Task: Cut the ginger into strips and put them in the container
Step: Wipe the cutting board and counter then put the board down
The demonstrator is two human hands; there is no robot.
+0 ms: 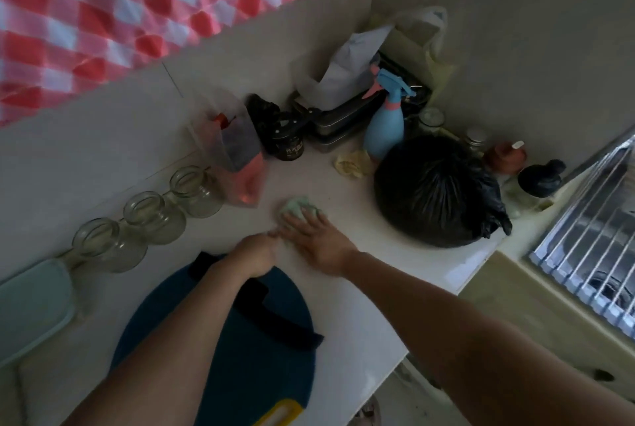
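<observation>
My right hand (314,240) lies palm down on a crumpled pale green cloth (298,206) on the white counter (360,288), fingers spread over it. My left hand (256,253) is curled into a fist just left of it, at the far edge of a dark blue oval board (220,357) with black straps across it. Whether the fist holds anything is hidden. A pale teal container (31,308) sits at the left edge. I see no ginger and no knife.
Three glass jars (151,216) line the wall on the left. Behind them are a clear bag (233,157), a dark jar (287,137), metal trays (336,123), a blue spray bottle (385,126) and a black rubbish bag (436,192). A sink rack (591,247) lies right.
</observation>
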